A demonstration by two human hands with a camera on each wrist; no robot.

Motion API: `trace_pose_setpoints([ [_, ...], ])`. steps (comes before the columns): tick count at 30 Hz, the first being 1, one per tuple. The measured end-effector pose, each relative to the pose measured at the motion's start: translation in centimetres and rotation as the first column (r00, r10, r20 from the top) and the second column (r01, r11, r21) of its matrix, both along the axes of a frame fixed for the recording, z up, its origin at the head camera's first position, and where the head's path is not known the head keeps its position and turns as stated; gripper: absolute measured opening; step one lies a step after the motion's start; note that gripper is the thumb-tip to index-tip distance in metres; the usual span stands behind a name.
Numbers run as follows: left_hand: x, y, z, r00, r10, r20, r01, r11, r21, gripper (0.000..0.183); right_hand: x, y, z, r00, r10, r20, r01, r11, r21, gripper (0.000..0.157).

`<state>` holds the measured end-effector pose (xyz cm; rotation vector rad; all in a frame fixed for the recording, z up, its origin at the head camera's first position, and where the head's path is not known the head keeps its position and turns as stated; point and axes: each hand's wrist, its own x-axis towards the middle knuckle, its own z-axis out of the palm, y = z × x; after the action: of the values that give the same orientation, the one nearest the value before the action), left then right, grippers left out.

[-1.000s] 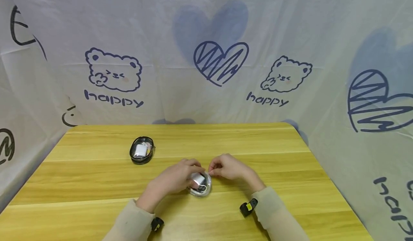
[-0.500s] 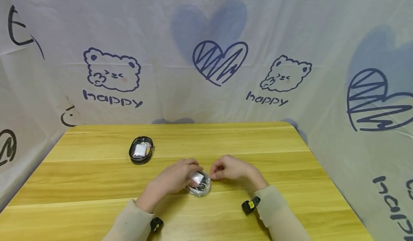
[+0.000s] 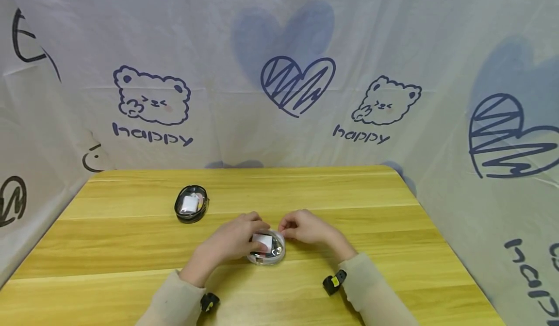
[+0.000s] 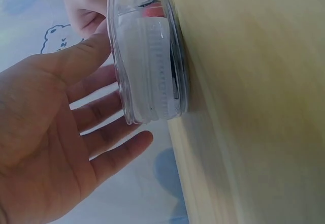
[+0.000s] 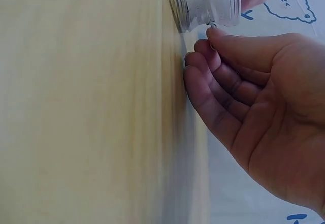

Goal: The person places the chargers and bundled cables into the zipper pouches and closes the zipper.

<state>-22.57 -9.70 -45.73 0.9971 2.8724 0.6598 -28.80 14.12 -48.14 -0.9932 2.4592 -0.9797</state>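
Observation:
A small oval clear pouch (image 3: pixel 279 255) with a pale rim sits near the middle of the table, a white block and dark and reddish items inside it. My left hand (image 3: pixel 231 237) holds it from the left, thumb over the top and fingers along the far side. In the left wrist view the pouch's clear side wall (image 4: pixel 137 97) stands close to the thumb. My right hand (image 3: pixel 310 228) is at the pouch's upper right edge. Its thumb and index finger pinch a small metallic zipper pull (image 5: pixel 212 26), mostly covered by the fingertips, in the right wrist view.
A second oval clear pouch (image 3: pixel 192 217), with a black rim and a white block inside, lies farther back on the left of the wooden table (image 3: pixel 349 190). A printed cloth (image 3: pixel 227 122) hangs behind the table and at its sides.
The right hand's fingertips went down along the pouch's right edge, then back up and left. The pouch has shifted slightly left with the left hand, and its white block shows more plainly.

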Motion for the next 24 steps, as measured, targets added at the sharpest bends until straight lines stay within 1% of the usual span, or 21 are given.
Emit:
trace_pose_setpoints([
  [4,0.0,0.0,0.0,0.997,-0.072,-0.004,0.072,0.997,0.016,0.04,-0.1,-0.1,-0.2,1.0,0.002,0.008,-0.002,1.0,-0.013,0.01],
  [6,-0.1,0.1,-0.1,0.996,-0.085,0.007,0.085,0.996,0.019,0.04,0.0,-0.1,-0.1,1.0,0.001,0.013,-0.001,1.0,-0.012,0.01],
  [10,-0.1,0.3,-0.4,0.998,-0.063,0.01,0.063,0.998,-0.001,0.04,0.0,0.0,0.0,1.0,0.003,0.015,-0.003,1.0,0.001,0.011],
  [16,0.3,0.6,-0.2,0.999,-0.03,-0.01,0.03,0.999,-0.017,0.038,-0.1,0.4,0.2,1.0,0.028,-0.004,-0.028,0.999,0.037,0.009],
  [18,0.4,0.7,-0.2,1.0,-0.021,-0.008,0.021,1.0,-0.019,0.037,-0.1,0.6,0.4,0.999,0.044,0.014,-0.045,0.998,0.048,0.009],
  [24,0.5,0.7,-0.3,1.0,-0.008,-0.002,0.008,1.0,-0.014,0.036,-0.1,1.3,0.6,0.989,0.1,0.107,-0.107,0.993,0.059,0.006],
])
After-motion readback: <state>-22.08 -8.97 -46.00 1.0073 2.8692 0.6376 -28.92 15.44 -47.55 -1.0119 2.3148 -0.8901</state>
